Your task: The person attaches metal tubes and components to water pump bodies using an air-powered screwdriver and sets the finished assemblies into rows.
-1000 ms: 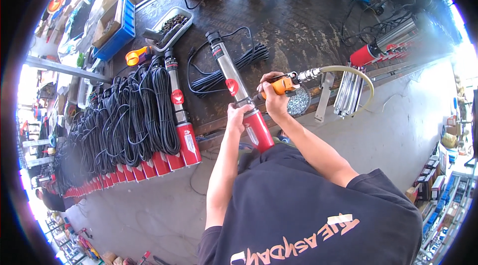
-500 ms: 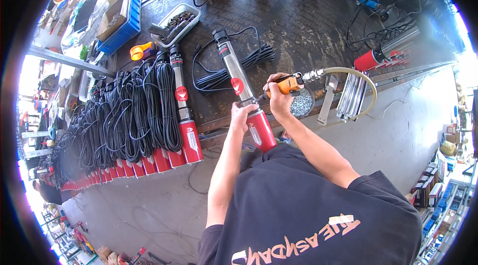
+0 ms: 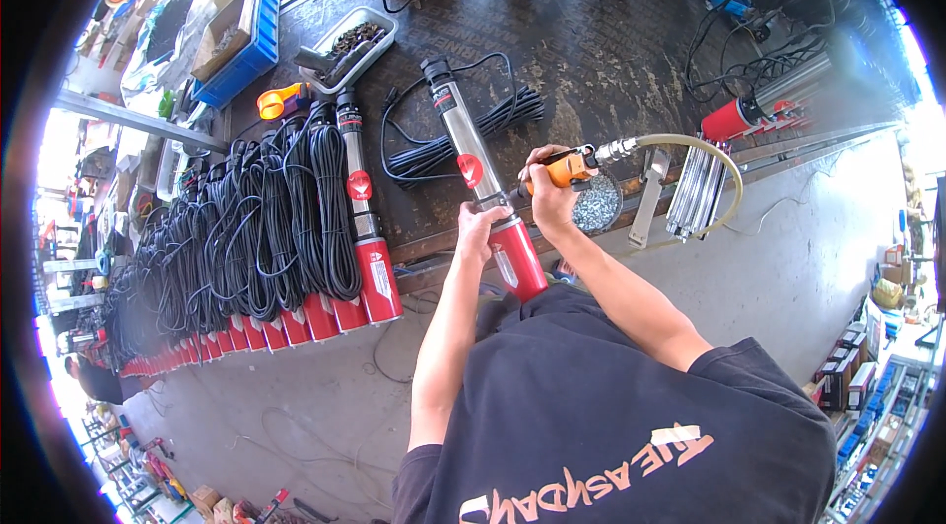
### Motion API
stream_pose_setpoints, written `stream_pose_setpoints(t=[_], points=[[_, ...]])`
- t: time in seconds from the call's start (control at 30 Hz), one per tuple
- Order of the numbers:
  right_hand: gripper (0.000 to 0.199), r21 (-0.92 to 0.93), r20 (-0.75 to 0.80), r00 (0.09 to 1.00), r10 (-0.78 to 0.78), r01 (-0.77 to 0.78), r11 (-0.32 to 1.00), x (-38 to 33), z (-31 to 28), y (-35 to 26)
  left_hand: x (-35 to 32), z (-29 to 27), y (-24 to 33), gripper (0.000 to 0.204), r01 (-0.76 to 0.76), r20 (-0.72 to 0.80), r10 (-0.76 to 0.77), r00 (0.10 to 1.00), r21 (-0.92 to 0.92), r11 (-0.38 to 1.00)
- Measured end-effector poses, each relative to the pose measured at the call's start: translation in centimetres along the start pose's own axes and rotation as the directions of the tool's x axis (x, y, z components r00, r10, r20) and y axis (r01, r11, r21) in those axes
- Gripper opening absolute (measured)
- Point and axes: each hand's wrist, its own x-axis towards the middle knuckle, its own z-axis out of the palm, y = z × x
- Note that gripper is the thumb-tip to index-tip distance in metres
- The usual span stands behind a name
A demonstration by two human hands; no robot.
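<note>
Steel-and-red pump cylinder (image 3: 485,197) lies slanted over the desk (image 3: 611,51) edge, left hand (image 3: 480,229) clasped round its middle, right hand (image 3: 548,191) gripping an orange air tool (image 3: 567,169). It looks heavy, rigid and smooth; holding at mid-body seems best.

Bright daylight, heavy fisheye view
Glare washes out the left and right rims; straight edges bow outward, corners go black, and the centre stays sharp with soft shadows.
</note>
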Motion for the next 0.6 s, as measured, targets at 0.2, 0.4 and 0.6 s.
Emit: stream_pose_setpoints(t=[0.2, 0.4, 0.6], points=[[0.025, 0.071, -0.014, 1.0, 0.01, -0.009, 0.997, -0.1, 0.2, 0.5, -0.2, 0.3, 0.3, 0.059, -0.018, 0.003, 0.018, 1.0, -0.001, 1.0], [0.016, -0.026, 0.05, 0.999, -0.007, 0.009, 1.0, -0.4, 0.4, -0.1, -0.2, 0.4, 0.3, 0.064, -0.011, -0.018, 0.011, 1.0, -0.002, 1.0], [0.016, -0.104, 0.169, 0.984, -0.062, 0.081, 0.991, -0.3, -0.7, 1.6, -0.3, 0.6, 0.1, 0.065, 0.009, -0.062, -0.007, 0.998, 0.038, 0.999]])
